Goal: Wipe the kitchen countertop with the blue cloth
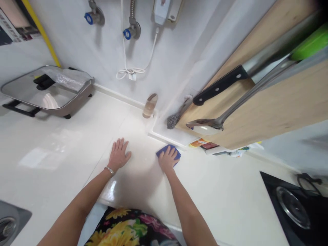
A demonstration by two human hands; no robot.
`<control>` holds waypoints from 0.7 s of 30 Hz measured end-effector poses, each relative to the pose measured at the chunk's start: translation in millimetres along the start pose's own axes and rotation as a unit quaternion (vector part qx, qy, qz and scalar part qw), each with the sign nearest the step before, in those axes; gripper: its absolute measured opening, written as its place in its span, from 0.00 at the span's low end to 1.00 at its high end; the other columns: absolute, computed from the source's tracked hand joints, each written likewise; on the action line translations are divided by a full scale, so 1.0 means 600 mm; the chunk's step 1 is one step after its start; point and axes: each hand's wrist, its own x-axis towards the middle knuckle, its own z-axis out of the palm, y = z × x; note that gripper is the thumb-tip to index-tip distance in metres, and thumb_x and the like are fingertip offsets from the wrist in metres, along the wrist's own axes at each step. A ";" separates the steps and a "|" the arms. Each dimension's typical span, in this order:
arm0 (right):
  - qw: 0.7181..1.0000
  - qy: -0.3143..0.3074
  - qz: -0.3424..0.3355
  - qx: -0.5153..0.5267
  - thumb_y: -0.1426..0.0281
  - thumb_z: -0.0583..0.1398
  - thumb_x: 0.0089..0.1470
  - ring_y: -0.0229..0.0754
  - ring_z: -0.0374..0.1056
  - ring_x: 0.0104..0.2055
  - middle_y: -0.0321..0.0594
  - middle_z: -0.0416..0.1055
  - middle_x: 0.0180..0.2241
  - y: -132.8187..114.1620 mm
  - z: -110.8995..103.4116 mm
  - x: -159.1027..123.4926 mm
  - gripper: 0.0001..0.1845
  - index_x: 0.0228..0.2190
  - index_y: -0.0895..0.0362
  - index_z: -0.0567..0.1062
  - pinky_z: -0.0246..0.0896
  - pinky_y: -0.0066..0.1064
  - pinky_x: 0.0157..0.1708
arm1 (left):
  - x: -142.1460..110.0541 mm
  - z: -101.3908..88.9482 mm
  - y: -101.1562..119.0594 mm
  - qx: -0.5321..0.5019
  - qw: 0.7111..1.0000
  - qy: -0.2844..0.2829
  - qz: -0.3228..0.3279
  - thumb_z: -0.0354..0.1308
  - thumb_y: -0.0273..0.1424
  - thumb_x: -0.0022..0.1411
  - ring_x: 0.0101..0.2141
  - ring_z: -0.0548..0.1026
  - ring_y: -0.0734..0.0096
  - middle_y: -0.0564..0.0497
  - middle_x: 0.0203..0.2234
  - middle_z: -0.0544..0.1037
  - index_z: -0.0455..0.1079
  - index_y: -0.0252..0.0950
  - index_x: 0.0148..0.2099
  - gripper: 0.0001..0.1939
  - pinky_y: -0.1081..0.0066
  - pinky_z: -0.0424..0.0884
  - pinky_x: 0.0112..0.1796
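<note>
My right hand presses a folded blue cloth onto the white countertop, close to the corner of the wall ledge. Its fingers lie over the cloth, and blue edges show on both sides. To the left, my left hand rests on the counter with fingers spread and nothing in it; a bracelet circles that wrist. Against the wall ahead stands a clear brownish cup or glass. Past the cloth, a scrubber with a wiry head hangs by the ledge.
An electric pan with a glass lid stands at the left. A knife and a steel ladle hang before a wooden board on the right. A black stove lies lower right, a sink lower left. Valves are on the wall.
</note>
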 end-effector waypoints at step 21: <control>0.933 0.038 -0.349 -0.082 0.60 0.47 0.64 0.55 0.39 0.73 0.46 0.46 0.72 0.024 0.035 -0.188 0.34 0.69 0.52 0.50 0.29 0.65 0.69 | -0.011 -0.009 0.005 -0.022 0.999 0.025 0.001 0.50 0.39 0.66 0.70 0.49 0.44 0.35 0.70 0.56 0.62 0.29 0.68 0.32 0.44 0.46 0.68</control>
